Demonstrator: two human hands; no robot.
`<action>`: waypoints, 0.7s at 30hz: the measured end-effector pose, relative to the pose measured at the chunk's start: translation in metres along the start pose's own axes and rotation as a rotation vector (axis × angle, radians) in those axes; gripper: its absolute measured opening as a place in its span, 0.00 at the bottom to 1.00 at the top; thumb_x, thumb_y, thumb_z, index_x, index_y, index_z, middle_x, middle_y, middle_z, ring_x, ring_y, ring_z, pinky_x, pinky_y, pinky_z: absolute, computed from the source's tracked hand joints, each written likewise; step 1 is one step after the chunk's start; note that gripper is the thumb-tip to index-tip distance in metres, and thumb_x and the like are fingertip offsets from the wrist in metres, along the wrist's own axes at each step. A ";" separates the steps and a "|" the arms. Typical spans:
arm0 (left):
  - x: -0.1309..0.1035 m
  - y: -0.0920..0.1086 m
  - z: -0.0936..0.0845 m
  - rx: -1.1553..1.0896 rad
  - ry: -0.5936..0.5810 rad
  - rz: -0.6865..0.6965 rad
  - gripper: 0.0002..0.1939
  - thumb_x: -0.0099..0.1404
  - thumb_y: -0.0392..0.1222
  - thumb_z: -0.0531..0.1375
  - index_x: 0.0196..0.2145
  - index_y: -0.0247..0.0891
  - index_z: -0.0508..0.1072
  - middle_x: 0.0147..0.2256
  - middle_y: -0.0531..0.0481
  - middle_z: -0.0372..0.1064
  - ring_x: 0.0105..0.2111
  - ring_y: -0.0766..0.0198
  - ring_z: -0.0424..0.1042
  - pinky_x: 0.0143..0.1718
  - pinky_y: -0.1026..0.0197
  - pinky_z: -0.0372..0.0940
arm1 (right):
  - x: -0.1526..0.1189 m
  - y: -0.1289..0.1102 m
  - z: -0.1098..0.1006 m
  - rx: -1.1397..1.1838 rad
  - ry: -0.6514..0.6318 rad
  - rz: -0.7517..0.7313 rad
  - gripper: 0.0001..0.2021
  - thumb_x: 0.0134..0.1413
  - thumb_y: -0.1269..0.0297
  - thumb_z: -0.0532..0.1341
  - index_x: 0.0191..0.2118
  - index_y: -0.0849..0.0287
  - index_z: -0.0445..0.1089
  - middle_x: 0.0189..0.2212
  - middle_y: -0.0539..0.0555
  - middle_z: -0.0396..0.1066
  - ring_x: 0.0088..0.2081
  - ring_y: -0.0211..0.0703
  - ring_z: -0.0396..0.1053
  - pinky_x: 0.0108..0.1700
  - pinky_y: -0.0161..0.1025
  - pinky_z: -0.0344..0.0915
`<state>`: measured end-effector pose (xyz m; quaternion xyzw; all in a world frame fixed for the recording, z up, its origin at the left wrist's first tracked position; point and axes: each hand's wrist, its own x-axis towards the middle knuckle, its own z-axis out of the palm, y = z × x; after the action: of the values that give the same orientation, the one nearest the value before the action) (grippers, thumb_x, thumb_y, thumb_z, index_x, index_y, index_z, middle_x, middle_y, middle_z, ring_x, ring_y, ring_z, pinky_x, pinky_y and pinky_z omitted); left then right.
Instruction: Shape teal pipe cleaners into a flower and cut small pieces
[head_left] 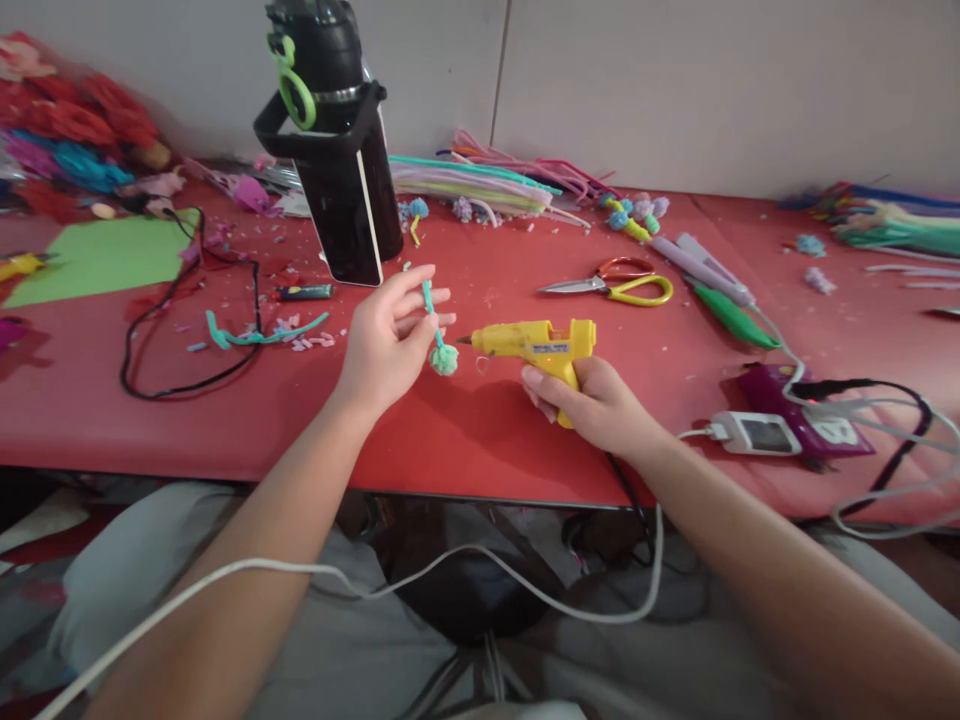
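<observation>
Above a red counter [450, 460], two bare hands are working close together. The left hand [391, 335] is pinching one mint-green stem [428, 297] in a narrow grip, the thumb pressing it toward the fingers while the fingertips are fanning out toward three o'clock. One green pompom [444, 360] is hanging at the stem's lower end, at five o'clock from the thumb and near the counter's middle. The right hand [585, 400] is holding one yellow glue gun [517, 340], its grip closing around the handle; the nozzle is pointing to nine o'clock, stopping just short of the pompom. Around the gun, one pair of scissors [600, 284] is lying at two o'clock, showing one orange-red handle loop and one yellow. One black bottle [341, 215] is standing at ten o'clock, and one green sheet [112, 258] is lying well apart at nine. Two bundles of fuzzy stems are spreading along the back, one bundle [480, 190] at twelve o'clock, the other [892, 232] between two and three, their strands too tangled to count. One lilac tool [701, 268] is resting between two and three o'clock, nearer in. One white device [761, 434] is sitting at four o'clock beside one purple block [814, 415]. One white cable [480, 548] is looping below the counter's edge at six.
</observation>
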<state>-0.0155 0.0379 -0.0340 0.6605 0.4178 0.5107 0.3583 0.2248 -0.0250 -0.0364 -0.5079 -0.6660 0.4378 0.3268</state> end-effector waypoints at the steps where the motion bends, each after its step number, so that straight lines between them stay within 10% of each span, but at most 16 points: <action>1: 0.000 0.000 0.001 -0.002 -0.002 0.001 0.24 0.65 0.32 0.59 0.59 0.38 0.68 0.51 0.39 0.77 0.44 0.53 0.81 0.46 0.51 0.78 | 0.000 0.001 0.000 -0.008 -0.009 -0.004 0.27 0.63 0.40 0.57 0.23 0.57 0.63 0.20 0.50 0.64 0.24 0.36 0.62 0.29 0.36 0.60; 21: -0.001 0.003 0.002 -0.013 0.002 0.021 0.23 0.65 0.35 0.60 0.58 0.40 0.69 0.51 0.41 0.77 0.43 0.54 0.81 0.49 0.48 0.77 | -0.002 0.004 0.002 -0.087 -0.021 0.039 0.29 0.62 0.38 0.57 0.22 0.58 0.64 0.19 0.49 0.64 0.22 0.35 0.60 0.26 0.36 0.58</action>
<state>-0.0135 0.0355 -0.0319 0.6620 0.4079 0.5177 0.3569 0.2251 -0.0268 -0.0414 -0.5300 -0.6776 0.4202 0.2888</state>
